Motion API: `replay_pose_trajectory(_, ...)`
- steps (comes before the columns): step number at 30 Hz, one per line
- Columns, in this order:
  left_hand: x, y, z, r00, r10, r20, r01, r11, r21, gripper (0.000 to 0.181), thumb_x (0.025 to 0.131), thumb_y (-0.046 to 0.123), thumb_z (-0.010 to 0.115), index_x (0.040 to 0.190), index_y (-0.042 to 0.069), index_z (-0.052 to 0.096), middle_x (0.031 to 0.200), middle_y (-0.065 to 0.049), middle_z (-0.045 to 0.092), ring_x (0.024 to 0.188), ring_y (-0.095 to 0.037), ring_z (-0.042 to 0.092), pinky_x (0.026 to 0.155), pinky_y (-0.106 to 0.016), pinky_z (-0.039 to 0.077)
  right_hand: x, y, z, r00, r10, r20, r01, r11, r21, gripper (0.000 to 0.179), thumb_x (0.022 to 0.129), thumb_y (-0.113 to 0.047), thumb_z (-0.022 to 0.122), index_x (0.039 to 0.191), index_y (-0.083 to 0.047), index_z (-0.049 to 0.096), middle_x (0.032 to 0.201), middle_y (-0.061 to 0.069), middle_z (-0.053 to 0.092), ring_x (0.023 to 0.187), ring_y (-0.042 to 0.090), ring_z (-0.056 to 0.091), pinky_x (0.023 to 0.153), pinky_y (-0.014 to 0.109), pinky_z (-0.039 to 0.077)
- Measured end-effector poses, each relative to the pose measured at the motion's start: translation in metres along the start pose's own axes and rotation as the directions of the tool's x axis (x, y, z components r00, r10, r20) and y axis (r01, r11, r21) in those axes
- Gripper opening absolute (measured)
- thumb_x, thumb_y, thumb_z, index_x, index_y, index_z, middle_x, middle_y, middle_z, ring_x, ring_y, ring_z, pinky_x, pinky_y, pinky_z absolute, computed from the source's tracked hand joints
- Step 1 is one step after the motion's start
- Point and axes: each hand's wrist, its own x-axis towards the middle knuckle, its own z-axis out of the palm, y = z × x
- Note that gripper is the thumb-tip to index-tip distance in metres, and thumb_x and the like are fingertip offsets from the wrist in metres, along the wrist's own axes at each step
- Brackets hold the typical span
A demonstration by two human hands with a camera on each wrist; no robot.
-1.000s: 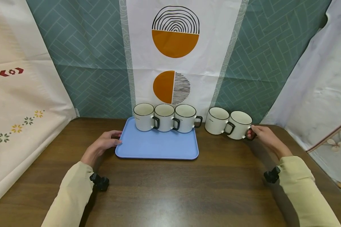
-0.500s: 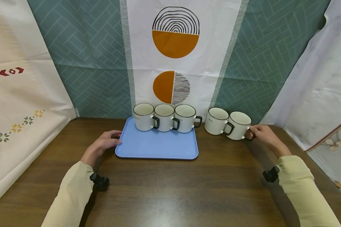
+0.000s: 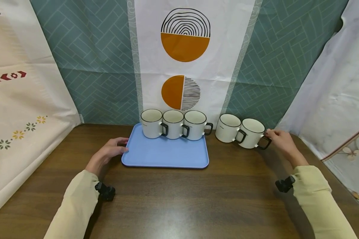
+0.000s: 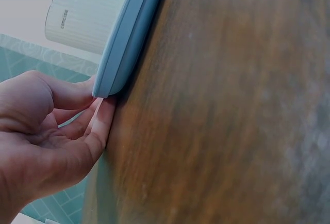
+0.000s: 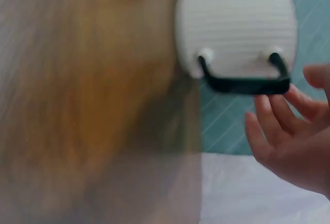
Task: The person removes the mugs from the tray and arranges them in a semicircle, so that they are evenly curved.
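My left hand (image 3: pixel 112 150) holds the left edge of a blue tray (image 3: pixel 164 154); in the left wrist view the thumb is at the rim and the fingers reach under it. On the tray's back part stand three white mugs with black rims and handles: a left mug (image 3: pixel 151 127), a middle mug (image 3: pixel 172 129) and a right mug (image 3: pixel 194 128). Right of the tray, two matching mugs, one nearer (image 3: pixel 227 130) and one farther right (image 3: pixel 251 135), stand on the table. Beside the farther mug's black handle (image 5: pixel 247 85), my right hand (image 3: pixel 282 142) has loosened fingers, with fingertips at or near it.
The dark wooden table (image 3: pixel 173 199) has its back edge against a green patterned cloth (image 3: pixel 107 96) and a white hanging panel (image 3: pixel 149 49). Light cloths hang at the left (image 3: pixel 33 109) and right (image 3: pixel 338 106).
My right hand has let go of the rightmost mug's handle and shifted slightly right and back, so the handle now shows whole. The left hand and tray stay in place.
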Motion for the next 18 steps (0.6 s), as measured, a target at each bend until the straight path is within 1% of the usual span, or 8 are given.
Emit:
replay_pose_trajectory(3,0.000,0.000,0.000,1.000,-0.004,-0.003,0.004,1.000,-0.002,0.056,0.094,0.004,0.054,0.142,-0.013,0.031,0.140,-0.034,0.034,0.117,-0.041,0.041,0.102,-0.051,0.039,0.001,-0.013,0.000,0.994,0.017,-0.112,-0.013,0.999,0.036,0.057,0.105,-0.034,0.032,0.131,0.015,0.046,0.125,0.035,0.050,0.113,0.044,0.047,0.090,0.052,0.041)
replay_pose_trajectory(5,0.000,0.000,0.001,1.000,-0.006,-0.005,0.006,1.000,0.005,0.056,0.094,0.004,0.054,0.142,-0.013,0.031,0.140,-0.034,0.034,0.118,-0.042,0.040,0.102,-0.052,0.038,0.002,-0.024,0.002,0.985,-0.005,-0.174,0.011,0.999,0.030,0.054,0.104,-0.033,0.035,0.129,0.012,0.049,0.121,0.031,0.053,0.108,0.038,0.051,0.084,0.042,0.044)
replay_pose_trajectory(7,0.000,0.000,0.001,1.000,-0.011,-0.006,0.011,1.000,0.007,0.056,0.094,0.004,0.054,0.142,-0.012,0.031,0.140,-0.034,0.034,0.119,-0.042,0.039,0.103,-0.052,0.037,0.004,-0.037,0.007,0.978,-0.054,-0.203,0.061,0.998,0.030,0.049,0.103,-0.030,0.039,0.127,0.010,0.052,0.118,0.028,0.056,0.100,0.026,0.054,0.077,0.030,0.044)
replay_pose_trajectory(10,-0.001,0.000,0.000,1.000,-0.014,0.000,0.014,1.000,0.013,0.056,0.094,0.004,0.054,0.143,-0.012,0.031,0.141,-0.034,0.033,0.120,-0.043,0.038,0.103,-0.053,0.036,0.009,-0.056,0.020,0.975,-0.136,-0.177,0.156,0.982,0.103,0.044,0.102,-0.026,0.046,0.126,0.011,0.053,0.115,0.028,0.058,0.090,0.008,0.057,0.074,0.020,0.047)
replay_pose_trajectory(12,-0.001,0.000,-0.001,1.000,-0.017,0.003,0.017,1.000,0.008,0.056,0.094,0.004,0.053,0.143,-0.012,0.031,0.141,-0.034,0.033,0.120,-0.043,0.038,0.104,-0.053,0.035,0.012,-0.069,0.032,0.976,-0.173,-0.134,0.195,0.965,0.176,0.042,0.102,-0.024,0.049,0.125,0.011,0.053,0.115,0.028,0.058,0.087,0.002,0.057,0.079,0.021,0.049)
replay_pose_trajectory(13,-0.001,0.000,-0.001,1.000,-0.019,0.003,0.019,1.000,0.005,0.055,0.094,0.004,0.053,0.143,-0.012,0.031,0.141,-0.034,0.033,0.120,-0.043,0.038,0.104,-0.053,0.035,0.014,-0.075,0.038,0.977,-0.186,-0.105,0.204,0.956,0.212,0.042,0.102,-0.023,0.049,0.126,0.011,0.052,0.117,0.028,0.058,0.088,0.002,0.058,0.082,0.023,0.050)
replay_pose_trajectory(15,-0.001,0.000,-0.001,1.000,-0.017,0.005,0.017,1.000,0.007,0.056,0.094,0.004,0.053,0.143,-0.012,0.031,0.141,-0.034,0.032,0.120,-0.043,0.038,0.104,-0.053,0.036,0.017,-0.084,0.052,0.978,-0.205,-0.048,0.210,0.941,0.265,0.041,0.102,-0.020,0.050,0.128,0.010,0.051,0.121,0.028,0.057,0.096,0.011,0.060,0.089,0.031,0.049)
replay_pose_trajectory(18,-0.001,0.001,-0.001,1.000,-0.014,0.004,0.014,1.000,0.009,0.056,0.094,0.004,0.053,0.143,-0.012,0.030,0.141,-0.034,0.032,0.119,-0.042,0.039,0.103,-0.052,0.036,0.021,-0.095,0.074,0.973,-0.228,0.036,0.212,0.944,0.251,0.043,0.101,-0.018,0.050,0.135,0.009,0.047,0.131,0.026,0.054,0.115,0.028,0.056,0.098,0.043,0.044)
